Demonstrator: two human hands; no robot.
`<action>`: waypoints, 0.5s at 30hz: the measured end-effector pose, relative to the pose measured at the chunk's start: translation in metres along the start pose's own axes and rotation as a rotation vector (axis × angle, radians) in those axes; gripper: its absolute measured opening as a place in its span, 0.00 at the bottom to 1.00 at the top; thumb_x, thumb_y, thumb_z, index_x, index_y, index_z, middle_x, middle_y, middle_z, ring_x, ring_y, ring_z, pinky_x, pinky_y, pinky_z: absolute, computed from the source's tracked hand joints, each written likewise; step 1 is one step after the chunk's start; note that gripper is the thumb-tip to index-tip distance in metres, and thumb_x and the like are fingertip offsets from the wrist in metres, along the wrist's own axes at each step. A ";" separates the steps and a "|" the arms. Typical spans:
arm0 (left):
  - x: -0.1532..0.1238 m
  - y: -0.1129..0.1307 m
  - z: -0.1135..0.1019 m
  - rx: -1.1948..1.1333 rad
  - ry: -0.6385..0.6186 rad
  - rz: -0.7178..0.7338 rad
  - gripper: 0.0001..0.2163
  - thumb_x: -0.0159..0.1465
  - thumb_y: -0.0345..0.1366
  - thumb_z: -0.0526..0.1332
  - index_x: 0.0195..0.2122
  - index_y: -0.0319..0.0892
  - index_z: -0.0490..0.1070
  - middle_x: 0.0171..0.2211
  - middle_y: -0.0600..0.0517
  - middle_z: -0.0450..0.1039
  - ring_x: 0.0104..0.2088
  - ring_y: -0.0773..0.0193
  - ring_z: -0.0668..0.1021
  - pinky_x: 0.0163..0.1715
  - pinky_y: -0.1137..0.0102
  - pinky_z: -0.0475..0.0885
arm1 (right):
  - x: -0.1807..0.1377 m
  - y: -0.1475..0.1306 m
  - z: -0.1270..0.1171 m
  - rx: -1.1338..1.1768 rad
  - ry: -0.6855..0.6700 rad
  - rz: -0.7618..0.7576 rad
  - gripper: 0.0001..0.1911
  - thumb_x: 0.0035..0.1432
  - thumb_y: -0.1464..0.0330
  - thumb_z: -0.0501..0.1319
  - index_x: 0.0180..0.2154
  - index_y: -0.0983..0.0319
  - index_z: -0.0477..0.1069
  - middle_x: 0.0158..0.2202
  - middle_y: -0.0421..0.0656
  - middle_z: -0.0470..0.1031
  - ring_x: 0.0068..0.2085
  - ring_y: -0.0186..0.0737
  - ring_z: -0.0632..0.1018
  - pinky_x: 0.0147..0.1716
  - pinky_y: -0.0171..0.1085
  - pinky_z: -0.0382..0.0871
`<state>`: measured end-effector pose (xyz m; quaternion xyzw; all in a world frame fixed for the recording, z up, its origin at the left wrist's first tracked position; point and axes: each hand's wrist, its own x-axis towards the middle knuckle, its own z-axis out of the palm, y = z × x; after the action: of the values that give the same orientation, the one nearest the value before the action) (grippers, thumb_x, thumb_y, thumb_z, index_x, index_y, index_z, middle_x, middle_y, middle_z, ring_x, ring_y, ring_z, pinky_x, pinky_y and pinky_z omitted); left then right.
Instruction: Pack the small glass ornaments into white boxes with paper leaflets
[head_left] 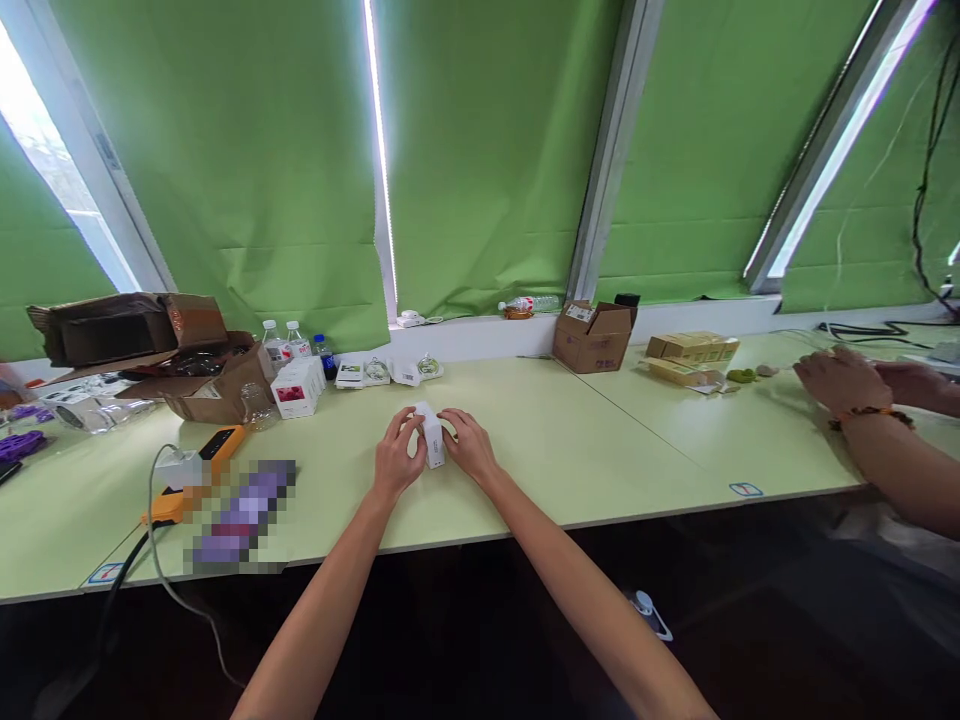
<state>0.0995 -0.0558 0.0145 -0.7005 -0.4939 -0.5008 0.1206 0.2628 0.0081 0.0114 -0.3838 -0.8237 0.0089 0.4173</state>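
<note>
A small white box stands on the pale green table in front of me, its narrow printed side facing me. From the left, my left hand grips it with fingers curled round its edge. My right hand presses against its right side, fingers near the top. Beyond my hands, a few small packets lie in a row near the wall. To their left stands a cluster of white boxes with a pink picture on the front one.
Open cardboard cartons and bottles stand at the left. An orange power strip and a blurred phone-like object lie nearer. A small carton and yellow boxes are at right, beside another person's hands.
</note>
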 end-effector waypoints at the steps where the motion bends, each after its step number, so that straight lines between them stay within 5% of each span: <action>1: 0.001 0.000 -0.001 0.017 0.002 0.022 0.16 0.63 0.30 0.55 0.53 0.46 0.66 0.58 0.47 0.65 0.55 0.57 0.71 0.48 0.63 0.74 | 0.000 -0.001 -0.001 -0.002 -0.014 0.010 0.15 0.63 0.70 0.54 0.51 0.58 0.70 0.53 0.45 0.73 0.51 0.44 0.74 0.45 0.41 0.72; 5: 0.004 0.001 -0.002 0.035 -0.042 0.101 0.21 0.63 0.28 0.55 0.58 0.46 0.62 0.60 0.48 0.63 0.61 0.57 0.66 0.58 0.59 0.67 | 0.001 -0.005 -0.004 0.001 -0.031 0.054 0.14 0.63 0.71 0.52 0.48 0.58 0.71 0.49 0.45 0.75 0.47 0.42 0.76 0.43 0.38 0.70; 15: 0.003 0.000 0.000 0.093 -0.066 0.109 0.23 0.64 0.30 0.55 0.60 0.47 0.61 0.62 0.46 0.59 0.63 0.55 0.63 0.58 0.57 0.66 | 0.002 -0.014 -0.012 0.070 0.013 0.112 0.16 0.68 0.67 0.46 0.47 0.57 0.70 0.41 0.41 0.79 0.37 0.38 0.78 0.35 0.34 0.66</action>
<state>0.0991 -0.0543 0.0169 -0.7362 -0.4814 -0.4466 0.1640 0.2616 -0.0046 0.0250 -0.4145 -0.7973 0.0584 0.4348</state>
